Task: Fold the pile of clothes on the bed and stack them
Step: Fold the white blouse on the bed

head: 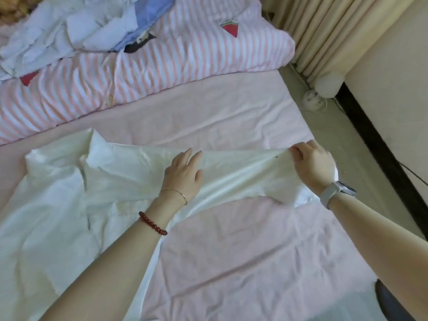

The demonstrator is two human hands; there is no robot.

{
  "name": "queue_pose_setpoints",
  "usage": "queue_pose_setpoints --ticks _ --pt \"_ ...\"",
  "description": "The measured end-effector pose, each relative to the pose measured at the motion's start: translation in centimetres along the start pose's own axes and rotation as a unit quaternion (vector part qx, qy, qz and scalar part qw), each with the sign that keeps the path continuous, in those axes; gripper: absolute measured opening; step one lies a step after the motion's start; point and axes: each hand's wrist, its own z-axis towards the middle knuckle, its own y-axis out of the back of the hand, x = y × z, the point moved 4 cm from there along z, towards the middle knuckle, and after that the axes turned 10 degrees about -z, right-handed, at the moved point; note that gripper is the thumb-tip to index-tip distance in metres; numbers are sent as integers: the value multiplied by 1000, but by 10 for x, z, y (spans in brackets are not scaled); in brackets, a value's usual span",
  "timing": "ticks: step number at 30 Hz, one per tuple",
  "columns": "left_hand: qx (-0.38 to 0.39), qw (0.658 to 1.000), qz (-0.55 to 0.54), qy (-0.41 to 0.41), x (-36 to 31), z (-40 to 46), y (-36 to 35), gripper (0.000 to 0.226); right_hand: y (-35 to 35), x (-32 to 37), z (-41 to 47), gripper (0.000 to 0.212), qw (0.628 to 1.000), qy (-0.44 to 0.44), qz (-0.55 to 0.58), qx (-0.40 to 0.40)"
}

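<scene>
White shirt [69,205] spread flat on the pink bed sheet [231,251], collar toward the striped duvet [162,66]; my left hand [183,174] lies open, palm down on the shoulder to pin it; my right hand [312,163] is pinched on the sleeve [243,172] end, pulling it taut for folding; bed edge just beside that hand, bare sheet below it free; unfolded pile [69,31] up on the duvet, well apart.
</scene>
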Motion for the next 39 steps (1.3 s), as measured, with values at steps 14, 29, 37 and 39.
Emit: queue_pose_setpoints --ticks 14,29,37,39 --pt "91 995 24 -24 -61 122 -62 17 -94 -112 -47 37 797 -469 350 146" --pt "-98 995 -19 -25 -92 101 -48 42 -88 -124 -22 56 766 -460 443 67" --pt "-132 978 -79 139 1 -81 -42 39 -75 6 -140 29 865 -271 409 107" --pt "-142 965 -68 211 35 -131 -40 40 -78 45 -177 25 876 -220 401 155"
